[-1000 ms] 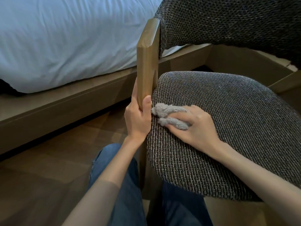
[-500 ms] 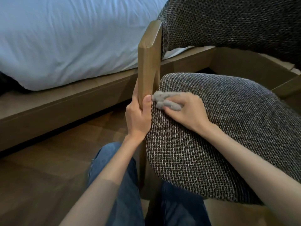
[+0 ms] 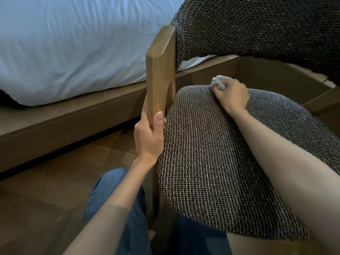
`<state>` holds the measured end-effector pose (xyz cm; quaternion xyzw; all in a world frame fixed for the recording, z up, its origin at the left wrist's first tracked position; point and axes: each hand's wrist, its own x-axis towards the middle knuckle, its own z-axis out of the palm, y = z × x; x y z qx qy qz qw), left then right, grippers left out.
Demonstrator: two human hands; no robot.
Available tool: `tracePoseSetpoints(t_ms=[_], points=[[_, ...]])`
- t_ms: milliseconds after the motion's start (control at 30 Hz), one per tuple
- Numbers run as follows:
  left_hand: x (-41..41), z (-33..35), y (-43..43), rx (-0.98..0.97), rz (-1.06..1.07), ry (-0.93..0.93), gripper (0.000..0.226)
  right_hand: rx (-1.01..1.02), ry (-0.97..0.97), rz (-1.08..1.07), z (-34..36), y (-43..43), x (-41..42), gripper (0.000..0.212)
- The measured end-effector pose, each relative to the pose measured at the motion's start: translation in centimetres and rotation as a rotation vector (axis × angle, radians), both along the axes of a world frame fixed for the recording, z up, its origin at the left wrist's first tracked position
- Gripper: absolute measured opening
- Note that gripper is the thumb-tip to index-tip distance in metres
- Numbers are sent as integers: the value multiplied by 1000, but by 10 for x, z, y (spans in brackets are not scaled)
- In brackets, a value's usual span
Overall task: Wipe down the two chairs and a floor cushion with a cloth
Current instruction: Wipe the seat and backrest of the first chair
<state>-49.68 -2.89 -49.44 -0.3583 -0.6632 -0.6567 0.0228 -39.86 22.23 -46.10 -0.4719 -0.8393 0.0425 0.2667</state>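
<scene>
A chair with a dark woven seat point(image 3: 211, 162) and a matching woven backrest point(image 3: 257, 28) fills the right half of the view. Its wooden post point(image 3: 160, 70) rises at the seat's left edge. My left hand point(image 3: 149, 138) grips the lower part of that post. My right hand point(image 3: 230, 96) holds a bunched grey cloth point(image 3: 218, 82) and presses it on the far edge of the seat. Only one chair shows; no floor cushion is in view.
A bed with a white duvet point(image 3: 73, 43) on a low wooden frame point(image 3: 64, 122) runs along the left, close behind the chair. Brown wooden floor point(image 3: 46, 199) lies below. My legs in blue jeans point(image 3: 132, 227) are under the seat's front edge.
My right hand has slid the cloth from the seat's left edge beside the post to the seat's far edge. My left hand keeps its grip on the post.
</scene>
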Motion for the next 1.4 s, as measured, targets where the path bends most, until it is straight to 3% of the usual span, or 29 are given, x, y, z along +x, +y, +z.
tracePoseSetpoints(t_ms=[100, 200, 300, 433, 500, 600, 733, 833, 933, 1067, 1167, 1300, 1400], points=[[1, 1, -1, 3, -7, -20, 85, -15, 41, 100, 5, -23, 5, 28], [2, 4, -2, 7, -12, -19, 83, -60, 106, 378, 12, -80, 34, 17], [2, 5, -2, 8, -8, 1, 83, -38, 152, 553, 11, -145, 82, 22], [2, 6, -2, -1, 10, 8, 86, 9, 159, 613, 3, -169, 118, 29], [3, 7, -3, 1, 2, 1, 87, 70, 107, 566, 6, -150, 107, 35], [5, 10, -4, -13, 2, -9, 89, 48, 10, 314, 11, -90, 83, 35], [8, 13, -9, -54, -8, -52, 96, -63, 73, -41, 16, -57, 64, 32], [15, 18, -12, -66, -13, -78, 93, 19, 61, 188, 18, -110, 59, 17], [26, 21, -12, -53, -3, -166, 71, 12, 61, 366, 17, -168, 89, 12], [46, 37, -14, -38, -7, -311, 52, 92, 68, 367, 8, -190, 134, 29], [65, 45, -18, -71, 47, -330, 52, 125, -3, 241, 11, -147, 147, 33], [96, 48, -30, -179, 61, -162, 71, 19, -13, -99, 19, -79, 165, 34], [115, 43, -35, -335, 25, 139, 79, 57, 20, -63, 19, -112, 151, 20]])
